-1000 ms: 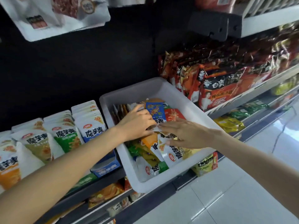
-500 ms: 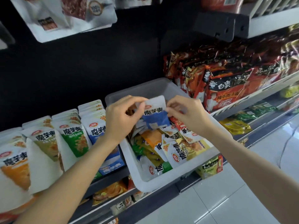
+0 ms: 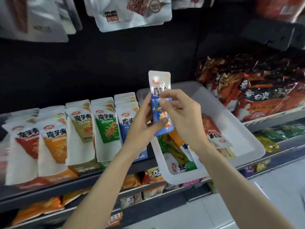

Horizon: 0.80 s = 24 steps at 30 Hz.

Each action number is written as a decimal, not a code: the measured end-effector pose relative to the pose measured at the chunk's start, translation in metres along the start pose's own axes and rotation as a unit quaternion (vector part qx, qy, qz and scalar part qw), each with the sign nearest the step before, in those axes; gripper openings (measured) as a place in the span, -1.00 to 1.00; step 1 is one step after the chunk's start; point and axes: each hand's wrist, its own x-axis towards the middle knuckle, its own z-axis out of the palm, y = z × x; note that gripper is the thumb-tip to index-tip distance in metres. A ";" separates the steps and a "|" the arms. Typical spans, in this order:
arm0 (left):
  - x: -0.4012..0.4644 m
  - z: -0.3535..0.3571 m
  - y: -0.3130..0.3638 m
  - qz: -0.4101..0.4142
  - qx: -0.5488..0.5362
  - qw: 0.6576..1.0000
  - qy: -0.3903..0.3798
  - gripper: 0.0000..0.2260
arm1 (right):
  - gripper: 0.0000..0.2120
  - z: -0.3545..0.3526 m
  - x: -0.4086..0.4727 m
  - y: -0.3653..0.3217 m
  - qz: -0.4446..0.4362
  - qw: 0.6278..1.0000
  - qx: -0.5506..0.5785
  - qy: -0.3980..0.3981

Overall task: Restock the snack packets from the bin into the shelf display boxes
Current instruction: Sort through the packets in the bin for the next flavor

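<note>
While both forearms reach up from the near edge of the view, the left hand [image 3: 140,123] and right hand [image 3: 179,119] meet on one blue packet [image 3: 159,103]. Left thumb and fingers clamp its lower left edge; right fingers pinch across its front. The packet stands upright, clear of the bin [image 3: 231,123], above the bin's left wall.

Just behind and below the hands, the bin rests on the shelf [image 3: 69,184], its front end overhanging the shelf edge. Loose packets [image 3: 178,156] of mixed colours lie in a heap inside it.

Left of the bin, the display boxes [image 3: 105,124] hold upright rows in red, orange, tan, green and blue. The blue row [image 3: 127,113] stands just beside the bin, the nearest slot to the held packet. Noodle bags [image 3: 257,95] fill the shelf to the right. Pouches [image 3: 132,12] hang above, at the far end.

Judged risks from this position:
- Wrong row. The colours sit side by side; a hasty insert could put blue among green.
- Dropped packet. The film looks glossy, and a transfer to one hand may loosen the hold.
- Toppled row. Pushing in at the front could tip the upright packets forward.
- Shifted bin. A forearm knock on the overhanging end could tilt it off the shelf.
</note>
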 end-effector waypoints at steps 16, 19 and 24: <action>-0.017 -0.071 -0.008 0.044 0.143 0.984 0.098 -0.57 | -0.55 0.021 0.037 -0.012 -0.054 0.984 -0.092 -0.145; -0.023 -0.081 -0.024 0.026 0.259 0.955 0.141 -0.61 | -0.62 0.035 0.036 -0.005 -0.124 0.955 -0.213 -0.166; -0.033 -0.092 -0.049 0.070 0.542 0.819 0.173 -0.56 | -0.67 0.052 0.028 0.014 -0.187 0.913 -0.314 -0.179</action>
